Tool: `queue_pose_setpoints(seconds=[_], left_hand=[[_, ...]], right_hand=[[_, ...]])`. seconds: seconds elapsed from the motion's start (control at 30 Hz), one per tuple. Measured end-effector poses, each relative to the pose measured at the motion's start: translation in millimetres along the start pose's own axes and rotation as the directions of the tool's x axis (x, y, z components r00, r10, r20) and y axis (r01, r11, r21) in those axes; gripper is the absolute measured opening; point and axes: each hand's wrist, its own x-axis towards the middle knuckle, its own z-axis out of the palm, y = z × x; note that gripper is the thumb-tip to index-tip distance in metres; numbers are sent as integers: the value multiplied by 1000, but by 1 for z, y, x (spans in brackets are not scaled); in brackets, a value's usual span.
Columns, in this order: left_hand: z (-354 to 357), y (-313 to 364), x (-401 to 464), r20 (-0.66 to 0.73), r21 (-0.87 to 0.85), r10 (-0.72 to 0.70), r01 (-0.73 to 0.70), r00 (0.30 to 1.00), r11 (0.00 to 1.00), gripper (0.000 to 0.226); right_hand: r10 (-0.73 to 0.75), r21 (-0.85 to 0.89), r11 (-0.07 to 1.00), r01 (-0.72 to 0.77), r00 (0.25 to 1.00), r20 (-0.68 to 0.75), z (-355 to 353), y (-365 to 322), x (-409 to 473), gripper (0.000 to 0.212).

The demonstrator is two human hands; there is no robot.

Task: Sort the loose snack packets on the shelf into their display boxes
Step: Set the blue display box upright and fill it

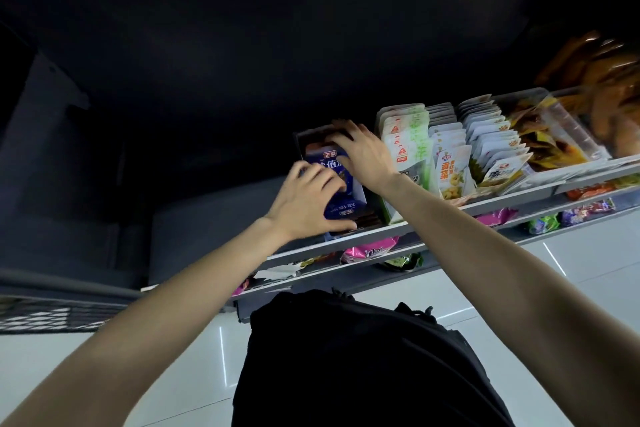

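Head view, frame centre: left hand grips a blue packet at the dark display box; right hand rests relaxed on its packets. Right-hand boxes look filled; lower-shelf packets remain loose.

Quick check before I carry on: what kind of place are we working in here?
Most likely a small shop's snack aisle. A tiered shelf carries display boxes of upright snack packets, more packets lie on the tier below, and both hands, left hand and right hand, work in the blue box.
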Motion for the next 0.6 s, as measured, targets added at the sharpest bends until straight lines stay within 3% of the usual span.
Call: queue_pose_setpoints(seconds=[0.07, 0.13, 0.27, 0.4, 0.5, 0.6], left_hand=[[4, 14, -1, 174, 24, -31, 27, 984, 999, 84], [7, 26, 1, 263, 25, -41, 36, 964, 999, 86], [10, 43, 0, 205, -1, 12, -12, 979, 1000, 83], [14, 31, -3, 102, 105, 35, -46, 994, 993, 42], [16, 12, 0, 33, 47, -12, 11, 999, 999, 30], [7, -7, 13, 15, 40, -160, 159, 987, 986, 25]], right_hand=[[-15, 1, 1000, 15, 1000, -5, 1, 3, -4, 43], [-39, -26, 999, 39, 999, 7, 1, 5, -6, 46], [-118, -153, 981, 122, 992, 32, 1, 9, -7, 52], [-162, -194, 967, 166, 986, 36, 1, 12, -10, 55], [-203, -192, 959, 207, 978, 36, -1, 16, -13, 49], [-177, -112, 977, 183, 982, 57, -10, 16, -16, 48]])
